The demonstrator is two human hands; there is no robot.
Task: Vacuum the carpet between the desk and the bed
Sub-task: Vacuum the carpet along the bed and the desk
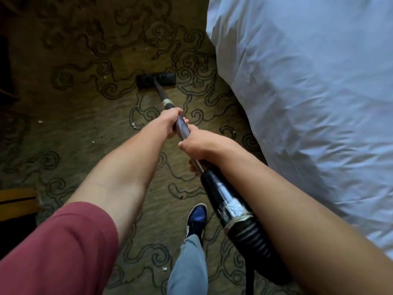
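Both hands grip the wand (183, 129), floor head (156, 80) pointing away.

Blue shoe (197, 218) on floor; wooden furniture edge (18, 201) lower left.

Olive carpet (89, 133) with dark swirl pattern. Black vacuum head (156, 80) sits flat on it, beside the white-covered bed (308, 103). Pale crumbs (93, 142) scattered left. One blue shoe (196, 218) planted near.
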